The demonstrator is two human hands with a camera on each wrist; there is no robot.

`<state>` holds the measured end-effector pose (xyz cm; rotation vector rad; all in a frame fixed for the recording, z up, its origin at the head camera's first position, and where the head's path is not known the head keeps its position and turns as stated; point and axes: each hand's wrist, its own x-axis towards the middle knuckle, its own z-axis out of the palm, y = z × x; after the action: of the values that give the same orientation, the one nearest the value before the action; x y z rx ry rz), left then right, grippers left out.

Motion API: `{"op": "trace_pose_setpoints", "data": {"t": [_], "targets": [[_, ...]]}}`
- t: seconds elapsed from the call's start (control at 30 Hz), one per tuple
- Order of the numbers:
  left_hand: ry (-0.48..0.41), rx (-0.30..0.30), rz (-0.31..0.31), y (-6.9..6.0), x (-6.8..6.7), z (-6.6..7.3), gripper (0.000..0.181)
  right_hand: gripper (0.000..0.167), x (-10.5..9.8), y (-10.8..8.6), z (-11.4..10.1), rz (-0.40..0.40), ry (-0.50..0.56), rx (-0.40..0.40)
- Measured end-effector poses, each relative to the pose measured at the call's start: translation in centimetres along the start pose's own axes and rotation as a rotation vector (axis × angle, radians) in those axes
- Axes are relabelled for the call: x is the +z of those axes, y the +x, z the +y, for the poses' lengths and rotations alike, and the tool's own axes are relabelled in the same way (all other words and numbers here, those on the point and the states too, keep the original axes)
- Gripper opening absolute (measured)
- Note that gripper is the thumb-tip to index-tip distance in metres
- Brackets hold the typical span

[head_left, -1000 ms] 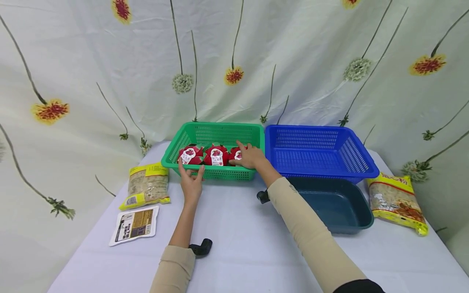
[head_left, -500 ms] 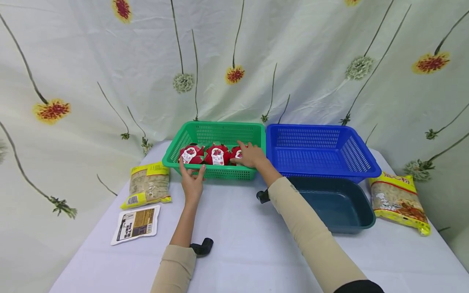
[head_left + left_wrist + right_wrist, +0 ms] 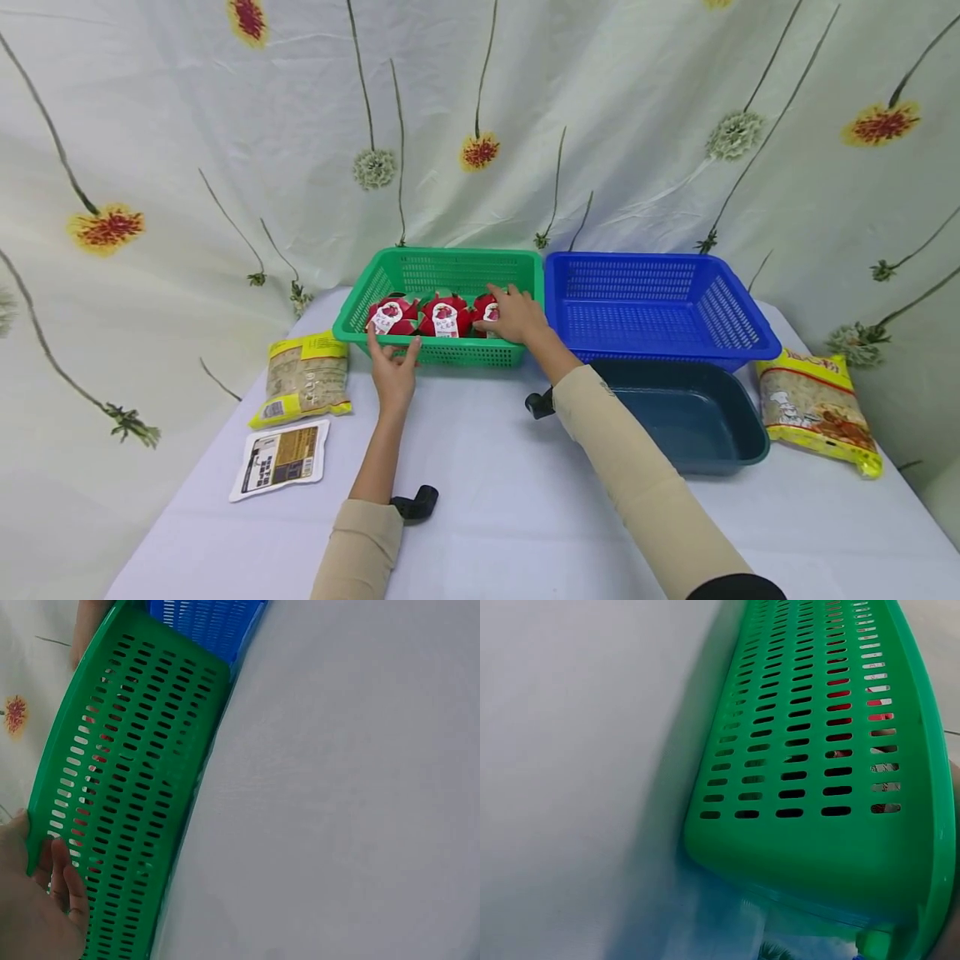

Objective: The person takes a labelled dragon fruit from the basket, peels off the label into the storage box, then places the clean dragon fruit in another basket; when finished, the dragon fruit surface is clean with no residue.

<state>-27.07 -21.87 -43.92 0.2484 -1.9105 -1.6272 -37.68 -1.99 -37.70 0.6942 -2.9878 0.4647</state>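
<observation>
In the head view, a green plastic basket [image 3: 468, 354] holds a row of three red dragon fruits with white labels: the left one [image 3: 393, 317], the middle one [image 3: 444, 317] and the right one [image 3: 484, 310]. My left hand [image 3: 393, 379] holds the basket's front rim near its left end. The left wrist view shows that hand [image 3: 45, 907] with several fingers against the outer wall. Over the basket's right part, my right hand [image 3: 517, 318] has thumb and fingers around the right dragon fruit, partly covering it. In the right wrist view the basket wall [image 3: 802, 847] hides most of that hand.
A blue basket [image 3: 630, 321] adjoins the green one on the right, with a dark teal tub [image 3: 690, 417] before it. Yellow bags lie at left [image 3: 306, 379] and right [image 3: 817, 408]. A white-edged packet [image 3: 281, 460] lies at front left. A floral cloth hangs behind.
The right hand has shifted very slightly at the right dragon fruit, showing a little more of its label. The left hand stays at the rim, and the fruits keep their places.
</observation>
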Motion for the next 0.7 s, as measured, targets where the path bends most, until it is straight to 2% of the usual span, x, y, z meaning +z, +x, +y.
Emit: {"op": "trace_pose_setpoints", "data": {"t": [0.2,0.4,0.53,0.7], "targets": [[-0.079,-0.038,-0.023,-0.1,0.6,0.3,0.086,0.084,-1.1,-0.9,0.7,0.072,0.013,0.001],[-0.153,-0.073,-0.044,-0.2,0.4,1.2,0.086,0.085,-4.5,-2.3,0.0,0.189,0.041,-0.057],[-0.174,-0.077,-0.048,-0.6,0.2,2.3,0.083,0.085,-7.1,-4.9,-0.9,0.278,0.081,-0.119],[-0.185,-0.073,-0.032,-0.8,-0.1,3.0,0.082,0.083,-8.0,-9.8,-1.6,0.338,0.118,-0.253]]}}
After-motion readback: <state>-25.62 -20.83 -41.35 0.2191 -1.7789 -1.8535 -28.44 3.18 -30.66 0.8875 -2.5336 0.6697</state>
